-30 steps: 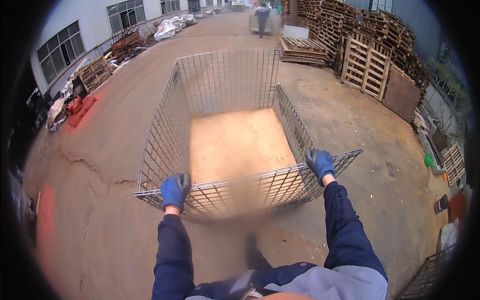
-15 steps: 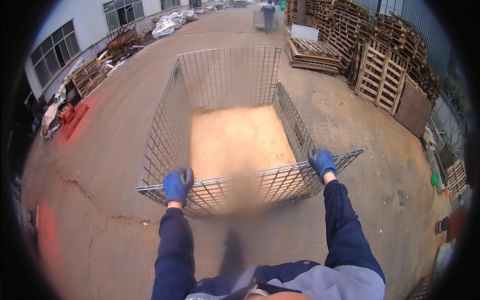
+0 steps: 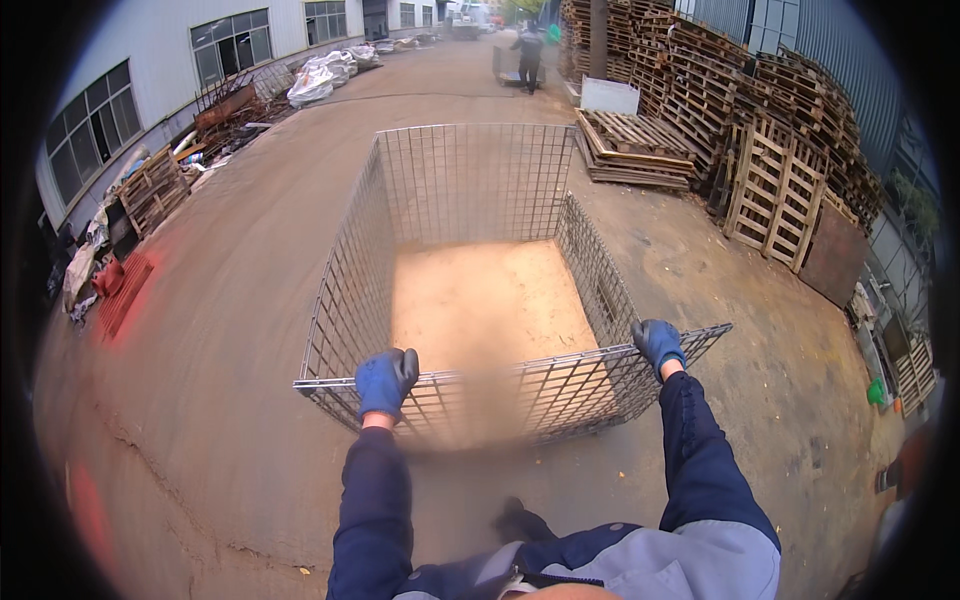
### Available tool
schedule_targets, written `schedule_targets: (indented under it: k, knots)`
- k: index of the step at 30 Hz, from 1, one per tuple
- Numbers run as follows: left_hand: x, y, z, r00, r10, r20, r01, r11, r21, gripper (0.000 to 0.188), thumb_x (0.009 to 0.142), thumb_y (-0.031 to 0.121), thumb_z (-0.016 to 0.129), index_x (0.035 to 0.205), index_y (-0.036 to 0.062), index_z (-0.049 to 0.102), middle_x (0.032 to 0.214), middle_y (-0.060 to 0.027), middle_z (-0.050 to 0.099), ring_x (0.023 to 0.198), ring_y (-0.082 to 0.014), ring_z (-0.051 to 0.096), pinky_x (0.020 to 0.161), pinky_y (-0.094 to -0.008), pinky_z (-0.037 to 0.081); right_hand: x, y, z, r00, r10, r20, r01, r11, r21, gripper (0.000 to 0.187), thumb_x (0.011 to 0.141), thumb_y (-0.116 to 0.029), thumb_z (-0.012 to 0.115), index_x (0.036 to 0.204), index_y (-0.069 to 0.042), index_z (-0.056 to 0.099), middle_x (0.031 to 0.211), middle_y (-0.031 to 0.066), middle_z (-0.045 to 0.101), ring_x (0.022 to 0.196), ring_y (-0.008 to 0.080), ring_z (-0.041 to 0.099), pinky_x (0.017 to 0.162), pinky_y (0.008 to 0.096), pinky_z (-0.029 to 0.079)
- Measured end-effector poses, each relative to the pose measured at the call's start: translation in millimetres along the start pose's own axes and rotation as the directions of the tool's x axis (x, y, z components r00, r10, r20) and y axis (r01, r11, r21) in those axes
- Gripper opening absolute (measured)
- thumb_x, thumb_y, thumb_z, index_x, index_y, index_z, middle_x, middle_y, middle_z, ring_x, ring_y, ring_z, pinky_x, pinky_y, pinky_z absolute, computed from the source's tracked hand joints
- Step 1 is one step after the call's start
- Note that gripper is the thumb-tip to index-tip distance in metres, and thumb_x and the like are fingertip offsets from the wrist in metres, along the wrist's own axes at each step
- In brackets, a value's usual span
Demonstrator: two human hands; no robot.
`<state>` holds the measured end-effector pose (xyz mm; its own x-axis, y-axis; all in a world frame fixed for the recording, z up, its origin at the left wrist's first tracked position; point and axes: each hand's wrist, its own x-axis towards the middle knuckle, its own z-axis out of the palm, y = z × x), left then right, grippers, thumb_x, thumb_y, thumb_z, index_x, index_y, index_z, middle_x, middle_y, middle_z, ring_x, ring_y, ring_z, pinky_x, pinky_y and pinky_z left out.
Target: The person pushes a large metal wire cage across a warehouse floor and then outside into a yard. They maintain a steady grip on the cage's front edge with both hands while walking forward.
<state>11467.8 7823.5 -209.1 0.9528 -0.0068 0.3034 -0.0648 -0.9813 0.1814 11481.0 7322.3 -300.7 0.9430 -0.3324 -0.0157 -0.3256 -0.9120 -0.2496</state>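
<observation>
A large wire mesh cage cart (image 3: 345, 290) with a bare wooden floor stands in front of me on a concrete yard. Its near panel is folded outward at the top. My left hand (image 3: 385, 382), in a blue glove, grips the top rail of that near panel on the left. On the right end of the same rail my right hand (image 3: 658, 343), also in a blue glove, is closed around the wire. Nothing lies inside the cart. My dark shoe (image 3: 520, 520) shows below the panel.
Stacks of wooden pallets (image 3: 770, 120) line the right side, with flat pallets (image 3: 635, 145) lying near the cart's far right corner. Scrap, pallets and white bags (image 3: 320, 78) sit along the building on the left. A person (image 3: 527, 58) with another cart is far ahead.
The cart and I have rolled forward along the yard; the pallet stacks on the right came closer and the left-side scrap slid back. Both hands kept their grip on the rail.
</observation>
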Motion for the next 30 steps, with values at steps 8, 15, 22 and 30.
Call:
schedule_targets:
  k: [8,15,22,30]
  knots:
    - [198.0,0.1,68.5,0.998,0.011,0.055,-0.013,0.999,0.031,0.048,0.090,0.036,0.043,0.075,0.0007,0.072,0.077,-0.0259,0.066,0.077,-0.0442,0.066,0.075,-0.0497,0.052,182.2,-46.7,20.8,0.998,0.012,-0.067,-0.009,0.999,0.042,0.054,0.094,-0.046,0.040,0.088,-0.006,0.077,0.091,0.0189,0.072,0.092,0.0407,0.069,0.088,0.0469,0.051]
    - [370.5,9.1,144.5,0.989,-0.031,0.145,0.029,0.999,0.016,0.046,0.088,0.039,0.048,0.076,0.0016,0.072,0.079,-0.0262,0.066,0.081,-0.0432,0.067,0.076,-0.0498,0.051,345.5,-79.1,37.4,1.000,0.016,-0.018,-0.014,0.995,0.102,0.050,0.094,-0.046,0.045,0.088,-0.005,0.075,0.092,0.0241,0.069,0.093,0.0416,0.068,0.087,0.0488,0.052]
    - [548.3,30.7,208.9,0.987,0.003,0.158,0.001,1.000,-0.024,0.047,0.088,0.040,0.048,0.074,0.0016,0.071,0.077,-0.0258,0.065,0.077,-0.0438,0.066,0.073,-0.0494,0.051,523.9,-105.3,50.7,0.993,0.037,-0.112,-0.029,0.997,0.067,0.040,0.090,-0.040,0.051,0.084,-0.009,0.077,0.083,0.0202,0.071,0.085,0.0395,0.069,0.083,0.0460,0.053]
    - [755.0,57.8,300.7,0.969,-0.017,0.246,0.027,0.999,-0.037,0.047,0.088,0.041,0.047,0.077,0.0019,0.072,0.079,-0.0254,0.066,0.079,-0.0440,0.066,0.075,-0.0500,0.051,742.9,-128.0,70.7,0.995,0.096,0.002,-0.096,0.994,0.045,0.048,0.092,-0.045,0.045,0.092,-0.008,0.075,0.097,0.0234,0.069,0.097,0.0436,0.066,0.087,0.0503,0.051]
